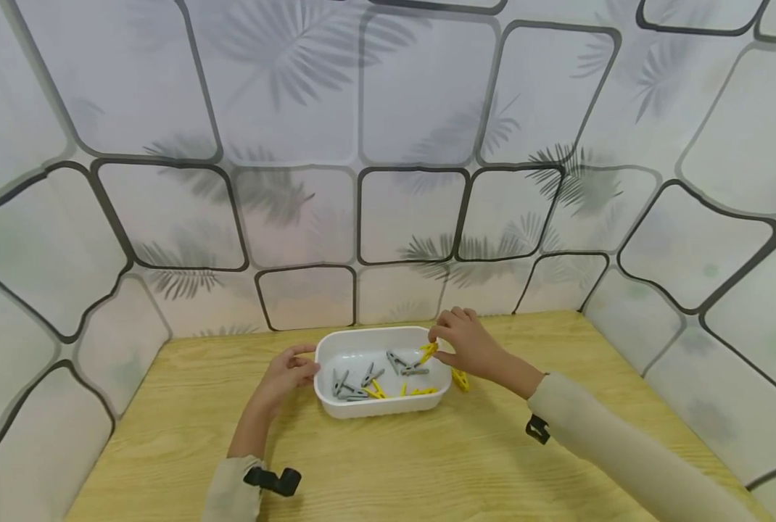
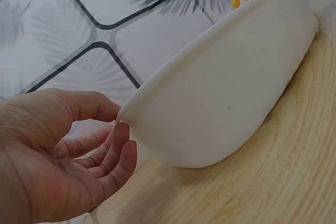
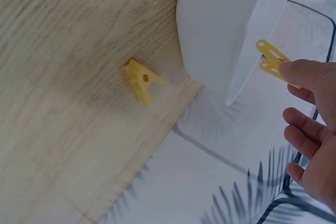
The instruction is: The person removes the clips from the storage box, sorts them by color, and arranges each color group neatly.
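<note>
Pinching a yellow clothespin (image 1: 428, 351), right hand (image 1: 469, 344) hovers over white tub (image 1: 336, 346).

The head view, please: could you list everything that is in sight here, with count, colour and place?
Tub: one, white, rounded rectangle, on the table's middle near the back wall.
Grey clothespins: about five, loose inside the tub.
Yellow clothespins in the tub: a few, near its front and right side; exact count unclear.
Held clothespin: one, yellow, over the tub's right rim.
Loose clothespin: one, yellow, on the table just right of the tub.
Table: one, light wood grain.
Wall panels: white with dark outlines and grey leaf prints, on three sides.
Left hand: touches the tub's left end, fingers relaxed.
Right hand: pinches the held clothespin.
</note>
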A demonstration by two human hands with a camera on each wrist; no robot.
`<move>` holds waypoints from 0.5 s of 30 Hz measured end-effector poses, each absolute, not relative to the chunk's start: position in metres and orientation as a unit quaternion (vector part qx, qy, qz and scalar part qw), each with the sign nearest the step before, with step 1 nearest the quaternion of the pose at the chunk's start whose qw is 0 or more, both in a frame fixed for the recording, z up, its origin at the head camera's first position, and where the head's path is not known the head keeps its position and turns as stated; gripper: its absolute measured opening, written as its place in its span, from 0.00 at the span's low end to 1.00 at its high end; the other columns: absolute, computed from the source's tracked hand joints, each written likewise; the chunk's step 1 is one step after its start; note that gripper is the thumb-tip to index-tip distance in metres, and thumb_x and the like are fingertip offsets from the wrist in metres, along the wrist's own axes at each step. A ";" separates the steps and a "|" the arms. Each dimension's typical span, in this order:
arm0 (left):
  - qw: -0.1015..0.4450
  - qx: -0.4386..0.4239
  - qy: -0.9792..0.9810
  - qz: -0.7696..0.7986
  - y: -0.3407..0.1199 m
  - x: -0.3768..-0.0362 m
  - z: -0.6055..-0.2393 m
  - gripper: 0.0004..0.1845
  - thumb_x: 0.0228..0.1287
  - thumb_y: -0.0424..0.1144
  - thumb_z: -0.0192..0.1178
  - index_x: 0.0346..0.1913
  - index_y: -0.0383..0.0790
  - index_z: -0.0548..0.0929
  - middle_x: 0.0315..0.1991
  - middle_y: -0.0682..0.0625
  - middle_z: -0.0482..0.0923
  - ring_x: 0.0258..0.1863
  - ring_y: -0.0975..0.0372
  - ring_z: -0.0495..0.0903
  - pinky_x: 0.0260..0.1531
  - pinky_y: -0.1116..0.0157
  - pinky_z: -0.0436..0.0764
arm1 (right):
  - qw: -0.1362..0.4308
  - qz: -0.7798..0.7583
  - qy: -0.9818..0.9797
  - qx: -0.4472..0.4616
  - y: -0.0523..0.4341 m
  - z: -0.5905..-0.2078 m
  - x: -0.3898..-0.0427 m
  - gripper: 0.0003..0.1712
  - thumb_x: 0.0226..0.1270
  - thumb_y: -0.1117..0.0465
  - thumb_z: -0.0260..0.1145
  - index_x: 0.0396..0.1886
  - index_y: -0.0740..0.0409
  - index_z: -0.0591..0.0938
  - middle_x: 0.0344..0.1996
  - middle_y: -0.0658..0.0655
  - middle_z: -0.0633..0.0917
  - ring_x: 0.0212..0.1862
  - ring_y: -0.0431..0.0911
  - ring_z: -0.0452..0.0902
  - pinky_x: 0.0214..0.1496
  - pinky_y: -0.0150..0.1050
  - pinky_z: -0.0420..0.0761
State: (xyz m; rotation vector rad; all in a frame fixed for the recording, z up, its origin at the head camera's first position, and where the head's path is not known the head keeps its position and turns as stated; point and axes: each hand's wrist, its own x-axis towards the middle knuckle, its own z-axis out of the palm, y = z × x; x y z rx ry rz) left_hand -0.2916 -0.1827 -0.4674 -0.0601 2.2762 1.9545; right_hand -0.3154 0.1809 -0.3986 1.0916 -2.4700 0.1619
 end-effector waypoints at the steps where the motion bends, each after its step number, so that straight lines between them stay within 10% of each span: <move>1: 0.070 -0.021 0.757 0.649 -0.183 -0.292 -0.468 0.25 0.73 0.33 0.60 0.69 0.31 0.70 0.47 0.42 0.81 0.39 0.61 0.83 0.49 0.56 0.86 | 0.218 0.070 -0.894 0.386 0.184 -0.399 -0.315 0.13 0.56 0.59 0.81 0.36 0.50 0.83 0.36 0.53 0.78 0.41 0.49 0.69 0.52 0.56 0.71; 15: 0.069 -0.015 0.751 0.656 -0.183 -0.289 -0.466 0.26 0.72 0.32 0.60 0.70 0.30 0.70 0.46 0.43 0.81 0.39 0.61 0.83 0.47 0.59 0.86 | 0.282 0.134 -0.906 0.287 0.241 -0.418 -0.314 0.15 0.53 0.62 0.82 0.36 0.55 0.84 0.36 0.56 0.81 0.42 0.55 0.73 0.51 0.61 0.71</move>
